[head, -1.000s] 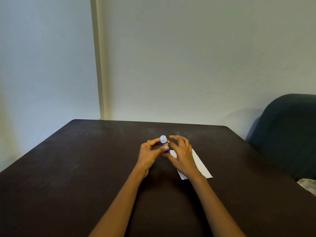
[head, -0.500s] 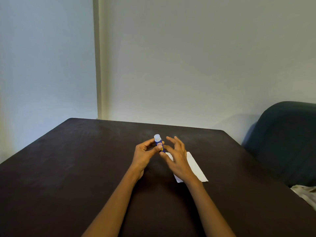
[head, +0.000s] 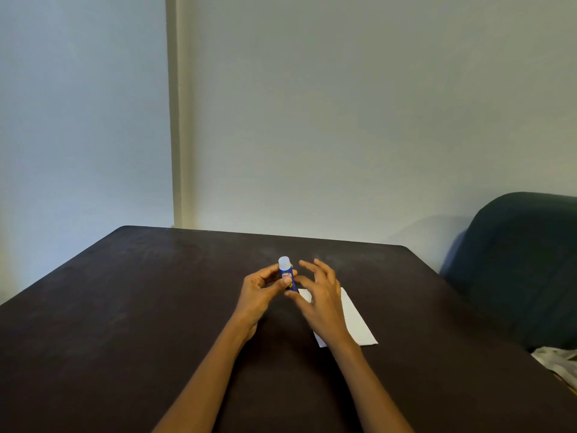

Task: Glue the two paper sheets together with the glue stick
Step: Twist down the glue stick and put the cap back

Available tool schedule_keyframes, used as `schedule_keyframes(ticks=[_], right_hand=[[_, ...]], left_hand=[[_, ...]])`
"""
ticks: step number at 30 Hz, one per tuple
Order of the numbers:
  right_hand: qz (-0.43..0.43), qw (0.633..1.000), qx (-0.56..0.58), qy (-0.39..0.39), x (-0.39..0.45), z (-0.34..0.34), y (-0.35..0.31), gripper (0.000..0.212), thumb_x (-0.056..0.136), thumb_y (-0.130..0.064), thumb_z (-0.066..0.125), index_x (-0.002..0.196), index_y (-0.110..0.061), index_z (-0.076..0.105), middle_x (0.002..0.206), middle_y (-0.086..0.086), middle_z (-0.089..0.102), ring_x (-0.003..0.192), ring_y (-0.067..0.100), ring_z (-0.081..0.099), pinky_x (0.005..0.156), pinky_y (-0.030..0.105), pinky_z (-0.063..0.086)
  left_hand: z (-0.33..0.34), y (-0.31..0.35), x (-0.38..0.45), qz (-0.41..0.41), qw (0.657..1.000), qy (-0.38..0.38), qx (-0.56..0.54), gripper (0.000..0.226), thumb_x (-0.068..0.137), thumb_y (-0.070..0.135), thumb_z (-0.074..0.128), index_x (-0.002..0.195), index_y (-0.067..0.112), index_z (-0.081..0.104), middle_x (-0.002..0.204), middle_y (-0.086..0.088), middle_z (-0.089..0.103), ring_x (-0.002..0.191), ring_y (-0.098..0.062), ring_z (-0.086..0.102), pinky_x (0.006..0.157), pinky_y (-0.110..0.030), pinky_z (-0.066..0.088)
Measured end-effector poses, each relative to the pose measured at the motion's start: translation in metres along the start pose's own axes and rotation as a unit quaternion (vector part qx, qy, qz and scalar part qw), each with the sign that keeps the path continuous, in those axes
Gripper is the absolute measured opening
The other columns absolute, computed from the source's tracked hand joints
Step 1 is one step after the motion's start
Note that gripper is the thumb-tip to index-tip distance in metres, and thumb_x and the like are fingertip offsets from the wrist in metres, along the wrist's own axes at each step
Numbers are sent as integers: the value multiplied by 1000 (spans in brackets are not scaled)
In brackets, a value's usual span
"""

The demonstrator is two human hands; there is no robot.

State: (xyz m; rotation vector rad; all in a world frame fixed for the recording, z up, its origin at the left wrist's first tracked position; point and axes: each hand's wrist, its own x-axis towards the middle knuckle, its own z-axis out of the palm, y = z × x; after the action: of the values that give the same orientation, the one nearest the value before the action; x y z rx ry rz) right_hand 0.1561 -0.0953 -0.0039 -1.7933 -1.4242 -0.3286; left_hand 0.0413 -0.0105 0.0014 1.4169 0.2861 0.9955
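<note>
A small blue glue stick (head: 286, 274) with a pale cap stands nearly upright above the dark table (head: 125, 323). My left hand (head: 257, 293) pinches its body between thumb and fingers. My right hand (head: 320, 303) is just right of it, fingers spread, with thumb and fingertips touching the stick's lower end. White paper (head: 356, 323) lies flat on the table under and right of my right hand; I cannot tell whether it is one sheet or two stacked.
A dark green upholstered seat (head: 524, 264) stands beyond the table's right edge, with a pale crumpled cloth (head: 559, 360) beside it. Plain walls rise behind the far edge of the table.
The glue stick and both hands stay together at the table's middle; my right fingers have opened out wider. The view has shifted slightly.
</note>
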Motion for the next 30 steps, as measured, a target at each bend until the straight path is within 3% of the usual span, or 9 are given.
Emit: schedule_keyframes(ticks=[3,6,12,14,17,19,24,26,30], right_hand=[[1,996,-58,70,-2,-1,-3,25,72,-39,75,88,-22,69,123,-3,58,127,18,40,99,37,31],[12,994,-78,75,-1,0,-5,28,69,-42,77,81,-19,66,119,-2,59,121,17,44,96,36,34],[-1,995,58,-76,2,3,-2,37,93,-40,51,129,-30,54,144,-7,39,139,11,18,111,39,25],[-13,1000,-11,-27,1,5,-3,35,90,-41,55,122,-28,59,136,-8,50,136,12,27,106,34,24],[2,994,-79,69,0,5,-8,29,76,-42,71,96,-22,68,116,-4,62,119,17,46,93,32,34],[19,993,-95,72,-1,6,-10,30,74,-42,72,90,-19,63,112,-2,59,112,18,48,88,30,36],[9,997,27,-67,-1,9,-9,39,94,-41,49,129,-25,51,143,-4,39,139,14,20,108,36,24],[-4,997,9,-72,0,8,-9,40,96,-38,46,133,-25,48,142,-5,43,139,14,22,109,35,21],[-25,989,-130,68,-2,3,-14,30,78,-46,69,94,-20,69,103,-2,66,108,21,54,91,39,40]], left_hand=[[2,-2,-2,3,1000,-8,19,29,82,5,65,101,28,68,94,5,75,94,-9,68,72,-17,53],[3,-3,-2,-3,1000,-9,19,27,83,9,65,105,24,68,94,5,75,93,-10,69,71,-18,54],[-4,-2,2,-11,999,21,-24,28,80,15,66,109,18,66,105,-5,73,101,-13,67,85,-18,52],[-4,-3,3,-8,999,26,-21,26,82,12,66,106,20,66,102,-1,74,99,-11,68,80,-16,52],[-1,-4,2,-10,1000,18,-12,23,82,12,66,102,24,66,93,5,75,93,-9,69,72,-13,52],[1,-4,1,-13,1000,9,-12,22,82,13,66,102,23,66,93,5,75,92,-9,69,71,-13,52],[-4,-2,3,-20,999,38,-25,34,81,15,66,115,7,64,105,-7,72,101,-15,67,86,-23,52],[-4,-2,4,-22,998,45,-27,32,82,14,66,113,9,64,107,-8,71,101,-15,66,88,-22,52],[-1,-1,3,-25,998,49,-31,28,81,14,66,109,15,64,99,-1,73,93,-10,69,80,-16,53]])
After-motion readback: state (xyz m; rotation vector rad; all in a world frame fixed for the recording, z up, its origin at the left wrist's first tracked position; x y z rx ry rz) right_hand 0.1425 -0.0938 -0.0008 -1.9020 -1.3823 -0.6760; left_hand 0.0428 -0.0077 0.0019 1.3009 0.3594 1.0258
